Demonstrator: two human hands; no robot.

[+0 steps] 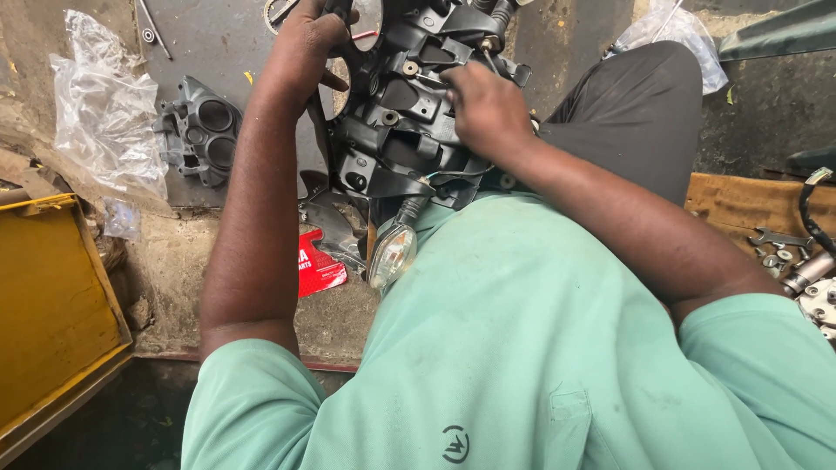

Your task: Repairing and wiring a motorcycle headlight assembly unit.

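Note:
A black plastic vehicle housing (396, 130) with ribs, screw bosses and cables rests against my lap at the top middle. My left hand (305, 43) grips its upper left edge, fingers curled around the rim. My right hand (486, 109) presses on the housing's right side, fingertips at a screw boss; whether it holds a small tool or part is hidden. A clear turn-signal lamp (392, 255) hangs on a stalk below the housing.
A grey plastic instrument bezel (200, 130) lies on a metal sheet at left, beside a crumpled clear bag (104, 104). A yellow metal box (52, 305) stands at far left. A red packet (318, 265) lies below. Wrenches and bolts (784, 248) sit at right.

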